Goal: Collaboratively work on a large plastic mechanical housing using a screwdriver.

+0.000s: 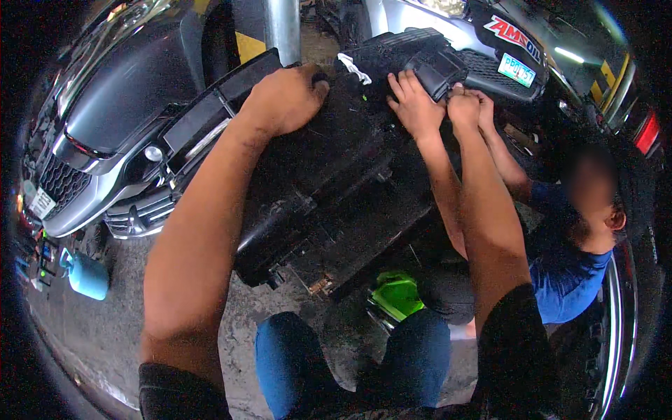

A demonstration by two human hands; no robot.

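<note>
A large black plastic car part [336, 154], with ridged and tubular sections, lies in front of me. My left hand [287, 99] is closed, its fingers curled over the part's far left edge; the fingertips are partly hidden. At the far right end sits a boxy black housing [437, 68]. My right hand [463, 112] is closed at the housing's near right corner, fingers bent against it. A co-worker's hand [416, 105] lies spread on the housing's near side, and the same person's other hand [484, 110] is beside my right hand. A white strip [355, 68] lies on the part.
A co-worker in a blue shirt [570, 283] crouches at my right, one arm crossing beneath mine. A silver car front [126, 168] stands left, another vehicle [490, 52] at the far right. A bright green object [397, 294] is near my knees; a light blue canister [87, 274] stands left.
</note>
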